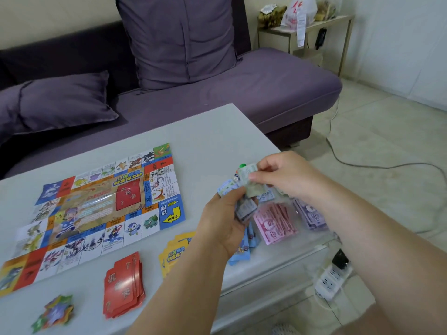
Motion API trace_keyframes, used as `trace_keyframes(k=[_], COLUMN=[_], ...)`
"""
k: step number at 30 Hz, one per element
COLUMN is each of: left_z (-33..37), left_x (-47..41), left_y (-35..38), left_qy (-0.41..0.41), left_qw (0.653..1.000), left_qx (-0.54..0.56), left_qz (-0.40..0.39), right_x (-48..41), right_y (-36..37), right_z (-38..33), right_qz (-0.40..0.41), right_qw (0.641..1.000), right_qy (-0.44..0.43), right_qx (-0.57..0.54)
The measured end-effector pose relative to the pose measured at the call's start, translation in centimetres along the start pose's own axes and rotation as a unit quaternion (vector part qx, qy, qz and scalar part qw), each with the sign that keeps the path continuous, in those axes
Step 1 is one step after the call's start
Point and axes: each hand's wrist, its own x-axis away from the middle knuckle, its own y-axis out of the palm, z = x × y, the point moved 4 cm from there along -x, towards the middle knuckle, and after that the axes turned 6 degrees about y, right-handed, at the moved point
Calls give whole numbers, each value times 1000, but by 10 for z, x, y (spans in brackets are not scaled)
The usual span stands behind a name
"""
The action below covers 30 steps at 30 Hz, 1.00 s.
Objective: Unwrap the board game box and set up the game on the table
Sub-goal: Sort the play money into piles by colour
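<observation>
The colourful game board [96, 211] lies unfolded on the white table [212, 131]. In front of it sit a red card stack [123, 286], a yellow card stack [173, 252] and a pile of star-shaped tokens [54, 313]. My left hand [225, 223] holds a bundle of play-money notes over the table's right part. My right hand [283, 175] pinches a greenish note [250, 180] at the top of that bundle. Pink notes [274, 224], purple notes [312, 216] and blue cards [242, 252] lie under my hands. A die [236, 176] and a green pawn [242, 165] show behind the notes.
A purple sofa [242, 93] with cushions stands behind the table. To the right are a floor cable [362, 165], a power strip [331, 279] and a side table [314, 27] with bags. The table's right edge runs close to the money piles.
</observation>
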Motion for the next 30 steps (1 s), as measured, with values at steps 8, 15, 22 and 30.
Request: trace_keyframes(k=[8, 15, 22, 30], left_z=[-7, -6, -2, 12], left_x=[-4, -5, -3, -2], left_y=[5, 3, -5, -13], left_qy=[-17, 33, 11, 65], left_qw=[999, 995, 998, 992], left_qx=[-24, -84, -39, -106], left_qz=[-18, -31, -53, -27], right_x=[-10, 8, 1, 3], right_y=[-47, -16, 8, 21], right_z=[43, 1, 7, -6], right_qz=[173, 14, -54, -68], right_qw=[983, 999, 998, 997], right_qy=[58, 26, 42, 45], right_qx=[26, 25, 18, -6])
